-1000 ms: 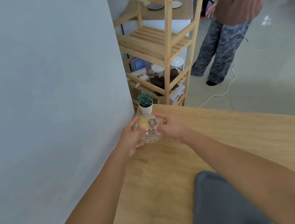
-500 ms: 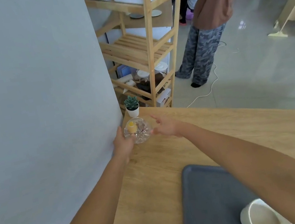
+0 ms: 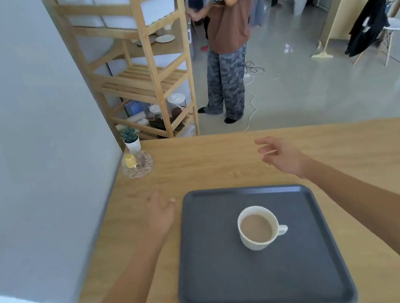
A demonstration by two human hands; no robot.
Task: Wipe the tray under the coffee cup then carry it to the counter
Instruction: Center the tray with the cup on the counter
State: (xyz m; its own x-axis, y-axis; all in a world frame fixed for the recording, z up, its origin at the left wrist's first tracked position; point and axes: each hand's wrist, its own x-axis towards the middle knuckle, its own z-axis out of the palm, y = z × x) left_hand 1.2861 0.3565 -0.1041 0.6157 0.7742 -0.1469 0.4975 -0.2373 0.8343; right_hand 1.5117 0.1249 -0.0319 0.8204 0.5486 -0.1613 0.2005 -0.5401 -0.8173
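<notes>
A dark grey tray [image 3: 244,285] lies on the wooden table [image 3: 222,163] in front of me. A white cup [image 3: 258,228] full of milky coffee stands on the tray, its handle to the right. My left hand [image 3: 160,213] hovers open just left of the tray's far left corner. Beyond the tray's far right corner, my right hand [image 3: 281,155] is open above the table, fingers loosely spread. Neither hand holds anything.
A glass dish [image 3: 137,163] with a yellow item and a small potted succulent [image 3: 130,138] sit at the table's far left corner by the grey wall. Behind stands a wooden shelf rack [image 3: 154,79]. A person [image 3: 226,48] stands on the floor beyond the table.
Both hands have let go of the glass dish, left at the table's far left corner, and pulled back toward the tray. The view has tilted down, showing the whole tray and cup.
</notes>
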